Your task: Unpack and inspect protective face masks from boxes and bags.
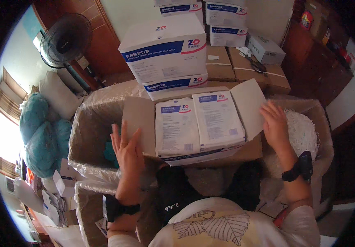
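An opened carton of face masks (pixel 202 157) stands in front of me, filled with two stacks of flat white packets. The left packet (pixel 176 129) and the right packet (pixel 218 117) carry blue and red print. My left hand (pixel 128 150) is spread open beside the left side flap (pixel 138 115), its fingertips at or close to the flap's edge. Against the outer edge of the right side flap (pixel 249 103) rest the stretched fingers of my right hand (pixel 274 121); its thumb is partly hidden. Both side flaps stand folded outward.
Closed white mask boxes (pixel 165 53) are stacked just behind the carton. Plastic-lined brown cartons flank it; the right one holds a heap of white ear-loop cords (pixel 303 133). Scissors (pixel 256 65) lie on brown boxes behind. A fan (pixel 65 41) and teal bags (pixel 41 136) are at left.
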Motion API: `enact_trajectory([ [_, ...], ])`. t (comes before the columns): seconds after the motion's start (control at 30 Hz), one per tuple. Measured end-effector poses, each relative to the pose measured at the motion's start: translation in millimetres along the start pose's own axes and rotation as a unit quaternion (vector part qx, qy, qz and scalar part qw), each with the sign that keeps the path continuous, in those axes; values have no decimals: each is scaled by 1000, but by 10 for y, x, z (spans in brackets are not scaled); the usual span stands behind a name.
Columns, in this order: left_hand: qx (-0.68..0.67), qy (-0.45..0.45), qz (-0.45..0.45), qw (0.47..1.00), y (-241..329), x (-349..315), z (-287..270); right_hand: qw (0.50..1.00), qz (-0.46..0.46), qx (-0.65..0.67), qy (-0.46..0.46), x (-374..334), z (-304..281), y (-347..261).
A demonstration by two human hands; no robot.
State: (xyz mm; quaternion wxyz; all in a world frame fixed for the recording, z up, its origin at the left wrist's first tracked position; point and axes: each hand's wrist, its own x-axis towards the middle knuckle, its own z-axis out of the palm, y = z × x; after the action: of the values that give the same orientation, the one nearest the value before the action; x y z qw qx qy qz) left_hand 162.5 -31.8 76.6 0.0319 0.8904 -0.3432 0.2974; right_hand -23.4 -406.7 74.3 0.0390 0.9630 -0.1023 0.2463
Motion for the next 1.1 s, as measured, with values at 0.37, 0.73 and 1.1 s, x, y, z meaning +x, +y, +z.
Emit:
enact_trajectory([
  [0.37, -565, -218, -134, 784, 269, 99, 460, 683, 222, 659, -223, -95, 480, -426],
  [0.73, -202, -20, -88, 975, 214, -2, 419, 936, 140, 299, -124, 46, 174, -141],
  [1.1, -316, -152, 158, 923, 997, 184, 188, 923, 107, 231, -289, 667, -165, -657],
])
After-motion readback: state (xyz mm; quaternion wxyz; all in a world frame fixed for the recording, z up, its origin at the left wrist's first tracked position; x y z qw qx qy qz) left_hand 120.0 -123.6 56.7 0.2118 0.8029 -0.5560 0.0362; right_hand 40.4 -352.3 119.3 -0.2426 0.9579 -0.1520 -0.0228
